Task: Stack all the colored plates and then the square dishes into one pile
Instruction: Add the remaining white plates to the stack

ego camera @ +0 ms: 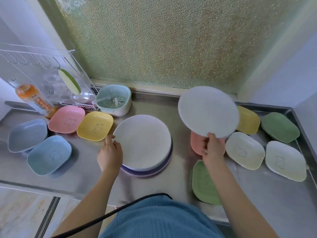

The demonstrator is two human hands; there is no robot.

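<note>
1. Head view looks down on a steel counter point(89, 170) set below a frosted glass window point(163, 43)
2. At the counter's middle sits a pile of round plates point(145, 146): a white plate on top, with purple and pink rims showing beneath it
3. The person's left hand point(109, 154) rests against the left rim of that pile, fingers curled at the top plate's edge; whether they actually pinch it cannot be told
4. The right hand point(212, 148) pinches the near rim of a pale round plate point(208, 111), holding it tilted in the air, clear of the counter and to the right of the pile
5. Under that raised plate a pink dish point(197, 145) lies on the counter, mostly hidden by the hand
6. Left of the pile lie four square dishes: a yellow dish point(95, 126) nearest it, a pink square dish point(66, 119) beside that, a grey-blue dish point(27, 135) at far left, and a light blue dish point(49, 155) in front
7. Right of the pile lie a green dish point(205, 182) near the front edge, two cream dishes point(245, 150) point(285, 160) side by side, another yellow square dish point(248, 120) partly behind the raised plate, and a darker green dish point(279, 127) by the right wall
8. At the back left stand a white wire rack point(42, 55), an orange drink bottle point(32, 98) and a mint strainer basket point(114, 100)
</note>
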